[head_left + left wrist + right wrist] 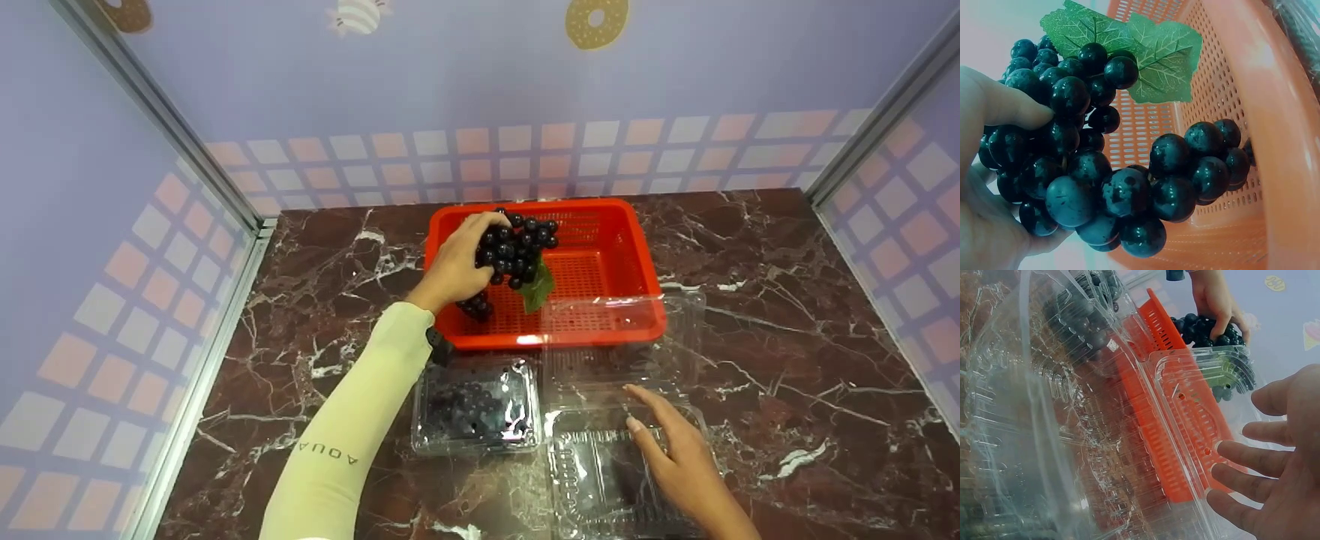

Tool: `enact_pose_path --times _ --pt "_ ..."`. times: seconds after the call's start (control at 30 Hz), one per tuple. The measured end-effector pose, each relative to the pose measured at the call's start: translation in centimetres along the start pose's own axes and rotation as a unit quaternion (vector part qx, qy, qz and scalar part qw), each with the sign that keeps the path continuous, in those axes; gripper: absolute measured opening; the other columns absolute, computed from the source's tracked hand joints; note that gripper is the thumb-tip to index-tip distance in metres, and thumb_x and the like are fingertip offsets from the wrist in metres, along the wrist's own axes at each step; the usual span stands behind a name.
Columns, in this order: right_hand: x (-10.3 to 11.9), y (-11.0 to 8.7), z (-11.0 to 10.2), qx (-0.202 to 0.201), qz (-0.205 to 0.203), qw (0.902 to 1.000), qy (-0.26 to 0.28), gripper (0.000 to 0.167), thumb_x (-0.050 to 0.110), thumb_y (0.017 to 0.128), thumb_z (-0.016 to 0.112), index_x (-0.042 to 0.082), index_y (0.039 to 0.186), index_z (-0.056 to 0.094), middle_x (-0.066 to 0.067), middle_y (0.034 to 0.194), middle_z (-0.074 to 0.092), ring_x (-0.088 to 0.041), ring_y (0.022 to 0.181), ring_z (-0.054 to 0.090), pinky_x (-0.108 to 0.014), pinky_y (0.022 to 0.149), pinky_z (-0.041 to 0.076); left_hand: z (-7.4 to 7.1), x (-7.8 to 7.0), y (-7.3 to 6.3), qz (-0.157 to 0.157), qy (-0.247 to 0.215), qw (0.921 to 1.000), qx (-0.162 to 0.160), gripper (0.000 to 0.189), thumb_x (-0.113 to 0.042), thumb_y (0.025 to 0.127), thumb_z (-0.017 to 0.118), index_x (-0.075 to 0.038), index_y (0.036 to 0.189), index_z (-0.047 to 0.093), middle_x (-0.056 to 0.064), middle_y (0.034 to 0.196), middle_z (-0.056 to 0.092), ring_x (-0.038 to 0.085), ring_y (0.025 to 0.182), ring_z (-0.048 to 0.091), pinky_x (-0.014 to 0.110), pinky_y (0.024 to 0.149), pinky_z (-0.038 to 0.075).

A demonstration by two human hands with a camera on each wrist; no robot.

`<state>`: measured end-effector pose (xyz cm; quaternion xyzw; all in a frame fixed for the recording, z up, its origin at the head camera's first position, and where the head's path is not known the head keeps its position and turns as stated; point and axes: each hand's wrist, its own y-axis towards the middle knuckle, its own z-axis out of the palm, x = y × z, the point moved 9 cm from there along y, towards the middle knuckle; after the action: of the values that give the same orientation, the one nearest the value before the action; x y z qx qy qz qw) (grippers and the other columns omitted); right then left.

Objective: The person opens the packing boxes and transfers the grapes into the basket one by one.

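In the head view my left hand grips a bunch of dark grapes over the left part of a red plastic basket. Green leaves hang from the bunch, and its lower grapes reach toward the basket wall in the left wrist view. My right hand is above an unlidded clear plastic clamshell box, with its fingers extended and nothing held. The box's transparent lid stands up behind it, in front of the basket. In the right wrist view the fingers are spread near the lid.
A second clear clamshell box, closed with dark grapes inside, sits left of the unlidded one. Patterned walls bound the dark marble-look table at the back and both sides.
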<state>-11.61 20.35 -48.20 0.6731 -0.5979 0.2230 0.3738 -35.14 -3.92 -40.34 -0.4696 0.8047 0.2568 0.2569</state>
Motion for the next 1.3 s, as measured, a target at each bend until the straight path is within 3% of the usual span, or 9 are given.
enact_pose_path --times 0.1,0.2,0.43,0.7,0.97,1.3 --pt "0.2 0.0 -0.1 -0.008 -0.012 0.9999 -0.002 0.046 0.012 0.092 0.063 0.024 0.136 0.054 -0.001 0.137 0.058 -0.022 0.128 0.050 -0.001 0.105 0.023 0.2 0.3 0.1 0.004 0.001 1.0000 0.002 0.071 0.009 0.076 0.061 -0.035 0.128 0.045 -0.009 0.144 0.042 0.022 0.120 0.047 0.041 0.079 0.042" --pt "0.2 0.0 -0.1 -0.012 -0.015 0.9998 -0.001 0.046 0.011 0.092 0.064 0.025 0.136 0.054 -0.001 0.136 0.059 -0.023 0.127 0.051 -0.001 0.105 0.023 0.3 0.6 0.2 0.001 0.003 1.0000 0.005 0.071 0.009 0.076 0.061 -0.035 0.129 0.044 -0.008 0.144 0.042 0.022 0.119 0.048 0.040 0.079 0.043" --pt "0.0 -0.1 0.0 -0.011 -0.014 0.9998 -0.005 0.044 0.011 0.092 0.064 0.019 0.135 0.056 -0.002 0.136 0.059 -0.020 0.127 0.051 -0.001 0.105 0.024 0.9 1.1 0.4 -0.018 0.012 0.9996 0.016 0.069 0.008 0.075 0.061 -0.035 0.127 0.046 -0.008 0.143 0.043 0.022 0.131 0.044 0.047 0.099 0.045" --pt "-0.3 -0.2 0.1 -0.009 -0.005 0.9999 0.005 0.045 0.011 0.093 0.063 0.022 0.136 0.055 -0.007 0.136 0.059 -0.023 0.127 0.051 -0.001 0.104 0.023 1.5 1.5 0.9 -0.039 0.036 0.9982 0.027 0.068 0.007 0.077 0.063 -0.036 0.126 0.045 -0.009 0.143 0.044 0.023 0.133 0.043 0.053 0.107 0.039" --pt "-0.5 -0.1 0.3 0.001 0.005 1.0000 0.005 0.043 0.016 0.094 0.062 0.024 0.136 0.054 -0.003 0.137 0.058 -0.020 0.128 0.050 -0.001 0.104 0.023 1.9 1.6 1.3 -0.037 0.060 0.9969 0.035 0.070 0.009 0.077 0.061 -0.035 0.128 0.043 -0.007 0.142 0.045 0.022 0.130 0.046 0.050 0.099 0.044" --pt "-0.6 0.0 0.4 0.008 0.013 0.9998 0.012 0.042 0.016 0.094 0.062 0.023 0.135 0.055 0.000 0.137 0.058 -0.021 0.128 0.051 -0.001 0.104 0.023 2.7 1.5 2.0 -0.029 0.097 0.9928 0.064 0.066 0.009 0.079 0.060 -0.033 0.128 0.045 -0.005 0.142 0.047 0.026 0.131 0.046 0.058 0.102 0.041"
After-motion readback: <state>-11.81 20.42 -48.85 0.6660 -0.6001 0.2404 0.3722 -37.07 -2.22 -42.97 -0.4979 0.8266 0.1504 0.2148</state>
